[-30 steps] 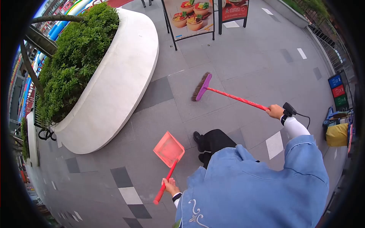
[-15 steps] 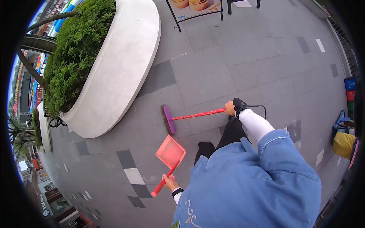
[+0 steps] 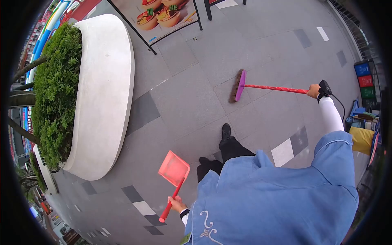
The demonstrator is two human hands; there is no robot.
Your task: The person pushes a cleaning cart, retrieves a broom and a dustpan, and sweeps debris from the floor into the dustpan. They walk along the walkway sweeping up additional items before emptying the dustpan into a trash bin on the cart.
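Head view, the only one: a fisheye look steeply down onto paving (image 3: 192, 94) of flat grey stone slabs, a few of them darker, a few white.

Far right: right hand (image 3: 313, 90) at the end of an outstretched arm, fingers curled shut round the top end of a broom (image 3: 273, 87). Thin glossy red stick with a pale spiral pattern, running almost level to the left. Flat purple head at the stick's left end, with stiff brown bristles fanned leftward, on or just above the slabs, hard to tell which. Tight white sleeve (image 3: 330, 116) on that arm. Small black device (image 3: 325, 87) at the wrist, a thin black cable looping down from it.

Near, left of centre: left hand (image 3: 176, 203) closed round the lower part of the long red stick of a dustpan (image 3: 173, 169). Square scoop of translucent pinkish-red plastic at the stick's upper end, tilted. Broom and dustpan well apart.

Near right: loose blue denim jacket (image 3: 277, 196) with white embroidered swirls at the hem. Beyond it, dark trousers and a black shoe (image 3: 226, 131) pointing away.

Left: long, rounded planter (image 3: 102, 94) of smooth pale stone, filled with a dense, leafy green shrub (image 3: 55, 94).

Far, top centre: signboard (image 3: 163, 16) on thin black legs, printed with bowls of food.

Right edge: blue, red and green bins (image 3: 364, 81) and, nearer, a lumpy yellow bag (image 3: 361, 139).
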